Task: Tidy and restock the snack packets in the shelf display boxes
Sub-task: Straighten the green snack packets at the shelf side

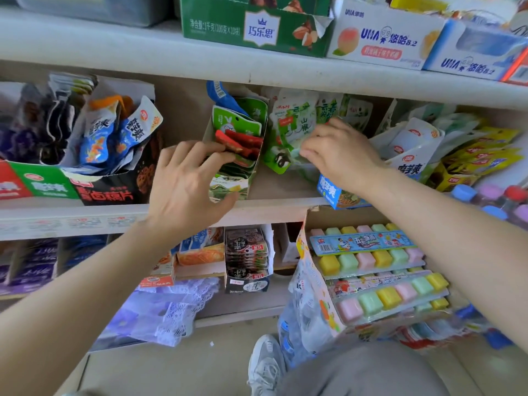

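Note:
A narrow green display box [228, 188] stands on the middle shelf [274, 205], filled with green and red snack packets [238, 140]. My left hand [187, 184] grips this box, fingers on the packets at its top and thumb against its front. To the right lies a loose heap of pale green packets [288, 125]. My right hand [341, 154] is among them, fingers curled and pinching a packet at the heap's lower edge.
A black and green box of blue packets [114, 144] stands at the left, and a blue-fronted box [333, 192] and yellow packets [480, 155] at the right. A tray of coloured candy blocks [377, 270] juts out below. Boxes [257, 27] sit on the upper shelf.

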Tool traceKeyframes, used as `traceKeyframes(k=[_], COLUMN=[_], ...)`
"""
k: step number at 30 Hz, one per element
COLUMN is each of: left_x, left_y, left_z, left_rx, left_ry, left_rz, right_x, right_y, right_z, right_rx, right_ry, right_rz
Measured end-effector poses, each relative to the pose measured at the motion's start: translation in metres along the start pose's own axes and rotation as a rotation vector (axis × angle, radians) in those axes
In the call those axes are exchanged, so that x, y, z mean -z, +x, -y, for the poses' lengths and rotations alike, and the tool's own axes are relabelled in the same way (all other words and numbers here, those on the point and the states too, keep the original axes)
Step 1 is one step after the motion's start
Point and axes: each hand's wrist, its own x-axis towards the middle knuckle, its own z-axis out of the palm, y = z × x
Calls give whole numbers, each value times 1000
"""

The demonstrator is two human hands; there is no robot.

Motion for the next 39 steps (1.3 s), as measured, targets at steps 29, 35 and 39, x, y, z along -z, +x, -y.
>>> traceKeyframes(k=[29,35,39], left_x=[7,13,11], left_y=[-27,-38,-25], left_z=[7,-30,-64], left_rx=[459,410,271], left_ry=[-104,-81,-188], left_rz=[-45,-187,-204], right_x=[-36,-10,-2], right_y=[-7,-39,-84], right_z=[131,107,73], right_rx=[-374,-451,-591], right_ry=[1061,894,717], right_rz=[181,-185,-498])
